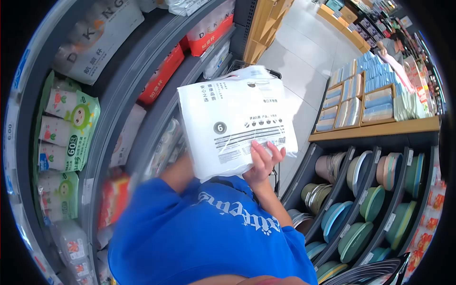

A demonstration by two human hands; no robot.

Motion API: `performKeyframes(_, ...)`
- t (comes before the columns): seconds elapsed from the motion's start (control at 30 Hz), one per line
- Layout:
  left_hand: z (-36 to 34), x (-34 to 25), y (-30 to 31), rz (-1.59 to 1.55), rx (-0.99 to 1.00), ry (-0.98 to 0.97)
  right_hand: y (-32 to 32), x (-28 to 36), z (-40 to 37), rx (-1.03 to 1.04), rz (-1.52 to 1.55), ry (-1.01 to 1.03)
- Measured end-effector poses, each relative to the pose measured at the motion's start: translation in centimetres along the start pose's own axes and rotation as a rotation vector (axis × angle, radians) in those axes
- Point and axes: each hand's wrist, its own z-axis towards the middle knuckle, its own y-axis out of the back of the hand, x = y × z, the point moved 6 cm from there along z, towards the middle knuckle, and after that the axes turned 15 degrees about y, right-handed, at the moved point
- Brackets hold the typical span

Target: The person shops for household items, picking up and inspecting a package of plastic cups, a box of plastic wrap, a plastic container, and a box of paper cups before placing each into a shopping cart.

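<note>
Shelves (126, 71), right hand (262, 164) clasping white package (232, 116), left hand hidden behind, cannot tell its grip

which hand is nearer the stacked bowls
Right hand: on the white package, left of the bowls in view. The left forearm is farther left, its hand hidden behind the package.

A printed white pack (232, 109) is gripped by the right hand (260, 166); the left hand is hidden. Green packs (81, 142) are shelved left, bowls (372, 204) racked right.
</note>
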Motion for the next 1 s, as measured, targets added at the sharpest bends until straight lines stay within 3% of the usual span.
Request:
performKeyframes(0.37,0.0,0.3,0.2,-0.058,0.07,0.065,0.0,1.6,-1.1,0.072,-0.079,0.143)
performKeyframes(1.0,-0.4,1.7,-0.2,0.004,0.079,0.212,0.6,0.4,0.4,0.099,-0.026,0.046)
